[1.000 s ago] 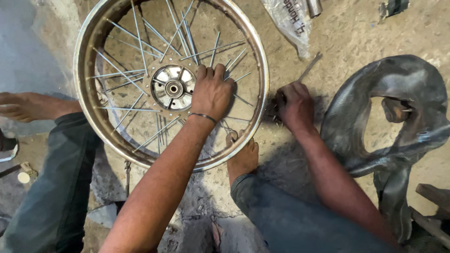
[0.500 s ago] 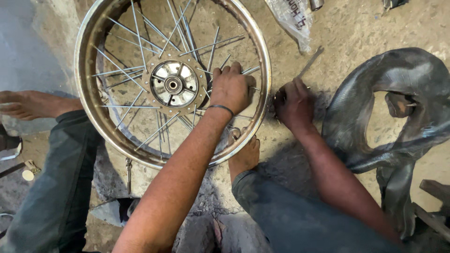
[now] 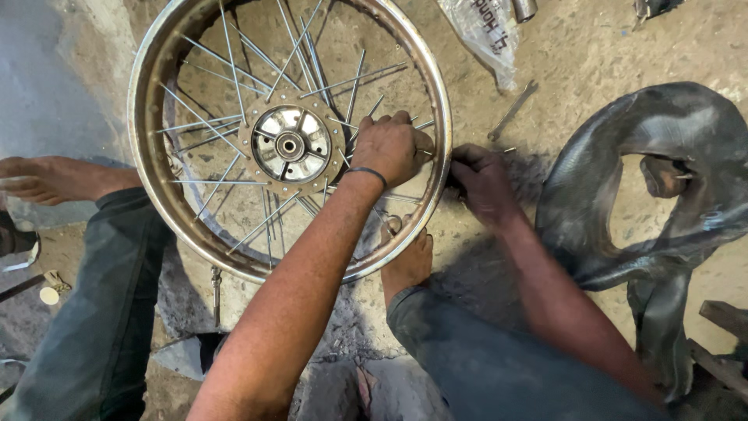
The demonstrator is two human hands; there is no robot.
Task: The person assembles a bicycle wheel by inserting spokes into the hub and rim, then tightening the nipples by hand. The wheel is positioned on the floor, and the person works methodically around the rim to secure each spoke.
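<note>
The spoked wheel (image 3: pixel 288 144) lies flat on the dirt floor (image 3: pixel 592 54) between the person's legs, the left hand (image 3: pixel 391 146) curled around spokes near its rim, the right hand (image 3: pixel 481 181) closed against the rim's outer edge, beside a black inner tube (image 3: pixel 662 164).

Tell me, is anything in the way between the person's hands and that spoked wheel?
Nothing visible. The left hand already rests on the spokes inside the wheel rim, and the right hand touches the rim's outer edge. The spanner and rubber tube lie off to the side.
</note>
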